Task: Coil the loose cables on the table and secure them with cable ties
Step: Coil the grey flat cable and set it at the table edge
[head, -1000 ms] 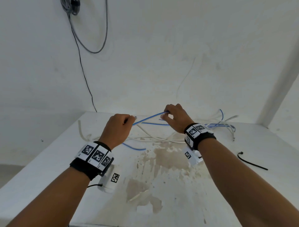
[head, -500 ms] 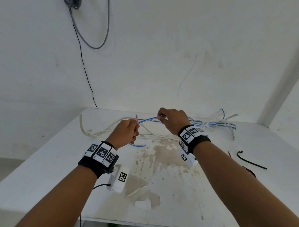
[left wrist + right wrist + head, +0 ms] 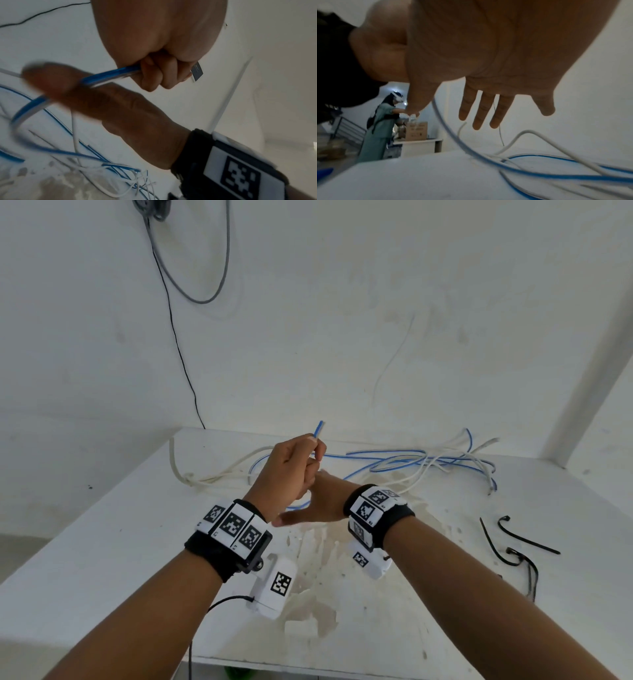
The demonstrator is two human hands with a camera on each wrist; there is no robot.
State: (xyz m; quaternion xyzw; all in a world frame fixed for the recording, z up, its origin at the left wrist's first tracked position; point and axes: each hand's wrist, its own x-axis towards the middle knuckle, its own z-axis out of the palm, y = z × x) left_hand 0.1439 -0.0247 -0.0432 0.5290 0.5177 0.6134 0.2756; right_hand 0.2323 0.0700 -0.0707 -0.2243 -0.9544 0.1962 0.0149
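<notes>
My left hand [image 3: 291, 470] is raised over the white table [image 3: 102, 542] and grips the end of the blue cable [image 3: 394, 455]; its tip sticks up above the fingers. In the left wrist view the fist [image 3: 154, 75] closes round the blue cable [image 3: 111, 73]. My right hand [image 3: 318, 508] reaches leftward under the left one, fingers straight and spread [image 3: 488, 108], holding nothing. The blue cable [image 3: 539, 174] loops past its thumb. A white cable [image 3: 219, 470] lies tangled with the blue one. Black cable ties [image 3: 524, 539] lie at the right.
A thin black wire [image 3: 178, 344] and a grey cable loop [image 3: 219, 268] hang on the wall behind. The table middle has a brown stained patch [image 3: 325, 577]. In the right wrist view another person [image 3: 380, 128] stands by a cardboard box [image 3: 417, 130] far off.
My left hand has lifted and moved right, turning the blue cable's end upward. My right hand has let go of the blue cable and slid under the left hand with fingers stretched out.
</notes>
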